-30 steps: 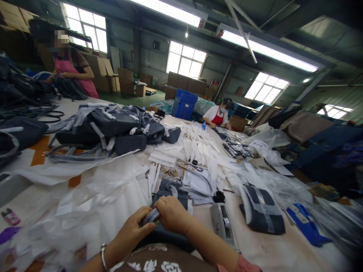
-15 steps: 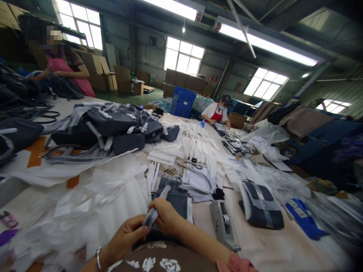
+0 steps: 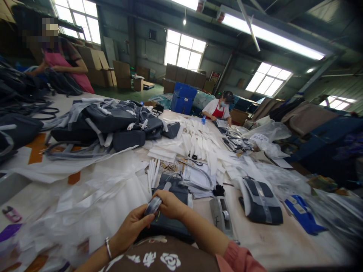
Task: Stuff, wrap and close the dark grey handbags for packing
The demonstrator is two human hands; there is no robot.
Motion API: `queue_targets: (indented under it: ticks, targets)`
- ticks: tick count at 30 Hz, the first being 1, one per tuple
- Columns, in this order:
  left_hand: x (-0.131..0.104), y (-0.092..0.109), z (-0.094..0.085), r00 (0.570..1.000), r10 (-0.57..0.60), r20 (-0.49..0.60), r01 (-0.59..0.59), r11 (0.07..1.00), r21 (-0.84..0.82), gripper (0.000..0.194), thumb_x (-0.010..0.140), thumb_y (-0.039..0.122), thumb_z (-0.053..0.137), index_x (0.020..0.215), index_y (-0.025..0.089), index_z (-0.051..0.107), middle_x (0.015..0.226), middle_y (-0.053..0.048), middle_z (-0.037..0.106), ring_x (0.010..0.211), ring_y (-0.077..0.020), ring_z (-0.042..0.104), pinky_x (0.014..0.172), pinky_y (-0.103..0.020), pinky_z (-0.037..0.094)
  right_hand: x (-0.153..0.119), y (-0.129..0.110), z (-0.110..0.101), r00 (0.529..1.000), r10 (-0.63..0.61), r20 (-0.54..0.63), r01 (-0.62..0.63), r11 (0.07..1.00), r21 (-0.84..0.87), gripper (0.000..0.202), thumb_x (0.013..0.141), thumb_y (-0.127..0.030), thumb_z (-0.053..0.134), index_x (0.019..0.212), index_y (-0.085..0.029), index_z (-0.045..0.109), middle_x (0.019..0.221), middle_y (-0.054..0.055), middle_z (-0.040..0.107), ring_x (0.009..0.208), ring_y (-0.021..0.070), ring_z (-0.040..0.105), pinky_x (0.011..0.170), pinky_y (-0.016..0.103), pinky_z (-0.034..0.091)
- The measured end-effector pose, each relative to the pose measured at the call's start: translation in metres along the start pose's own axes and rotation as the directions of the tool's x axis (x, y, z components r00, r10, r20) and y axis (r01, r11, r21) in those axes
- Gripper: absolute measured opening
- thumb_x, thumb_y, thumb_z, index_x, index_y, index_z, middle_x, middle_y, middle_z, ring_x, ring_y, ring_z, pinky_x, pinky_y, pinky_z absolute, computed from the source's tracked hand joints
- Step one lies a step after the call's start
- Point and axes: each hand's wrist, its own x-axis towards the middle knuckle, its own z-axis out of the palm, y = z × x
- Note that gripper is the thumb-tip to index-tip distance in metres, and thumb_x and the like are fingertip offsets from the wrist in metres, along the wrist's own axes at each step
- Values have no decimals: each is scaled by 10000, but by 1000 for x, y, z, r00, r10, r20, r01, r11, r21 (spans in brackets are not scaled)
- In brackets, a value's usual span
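Low in the centre, my left hand (image 3: 135, 222) and my right hand (image 3: 170, 204) both grip a grey bag strap (image 3: 153, 205) that looks wrapped in clear film. My left thumb presses on its near end, and the fingers of my right hand close round it farther up. Under and behind my hands lies a dark blue-grey bag (image 3: 176, 223), partly hidden by my right forearm. Its thin grey handle loops out to the right over white sheets (image 3: 195, 175).
A metal tape dispenser (image 3: 221, 215), a folded, taped bag (image 3: 262, 200) and a blue tape dispenser (image 3: 303, 213) stand to the right. Bags are heaped (image 3: 113, 122) at the left back. White foam sheets (image 3: 107, 196) spread leftward. Two people work across the table.
My hands have shifted slightly up and right, and the strap between them now looks bent rather than straight. The view has tilted a little.
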Motion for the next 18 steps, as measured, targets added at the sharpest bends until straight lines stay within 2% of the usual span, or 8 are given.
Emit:
queue_targets:
  ticks: [2, 5, 8, 12, 15, 18]
  targets:
    - [3, -1, -2, 999, -25, 40, 27, 999, -28, 309, 775, 443, 582, 818, 138, 598, 711, 9, 515, 649, -112, 425, 619, -227, 359, 0, 3, 1, 1000, 23, 17, -22, 998, -62, 165, 784, -179, 504, 947, -183, 534, 839, 14, 631, 782, 162, 585, 693, 248, 419]
    - [7, -4, -4, 984, -161, 80, 164, 986, -33, 384, 790, 505, 530, 882, 137, 588, 674, 26, 498, 540, -84, 348, 516, -213, 295, -2, 4, 7, 999, -38, 33, 46, 958, -282, 152, 795, -276, 536, 888, -156, 542, 831, 62, 628, 779, 197, 572, 732, 303, 406]
    - [10, -3, -5, 965, -247, 84, 250, 968, -31, 406, 784, 539, 515, 771, 136, 560, 663, 25, 504, 545, -87, 365, 513, -215, 290, -4, 2, 12, 993, -106, 50, 117, 910, -397, 134, 812, -276, 522, 853, -151, 544, 828, 80, 618, 796, 211, 558, 764, 335, 391]
    - [10, 1, -7, 981, -167, 96, 169, 985, -22, 383, 775, 513, 546, 711, 136, 562, 635, 36, 491, 569, -91, 390, 541, -222, 306, -3, 4, 4, 991, -122, 51, 131, 956, -263, 215, 768, -273, 572, 948, -160, 544, 887, 62, 623, 837, 202, 565, 768, 306, 400]
    - [10, -1, -10, 988, -122, 97, 121, 992, 26, 365, 790, 491, 539, 754, 132, 591, 605, 41, 484, 544, -88, 397, 551, -230, 313, -1, 9, -11, 972, -186, 142, 203, 972, -115, 263, 777, -245, 563, 1028, -172, 539, 948, 45, 633, 889, 180, 577, 778, 266, 405]
    - [14, -10, -12, 990, -92, 106, 90, 996, 26, 330, 812, 448, 528, 788, 126, 599, 612, 21, 527, 620, -113, 472, 646, -244, 358, 1, 15, -17, 963, -176, 205, 207, 968, -140, 233, 813, -205, 510, 1041, -175, 541, 944, 43, 645, 876, 173, 592, 746, 253, 409]
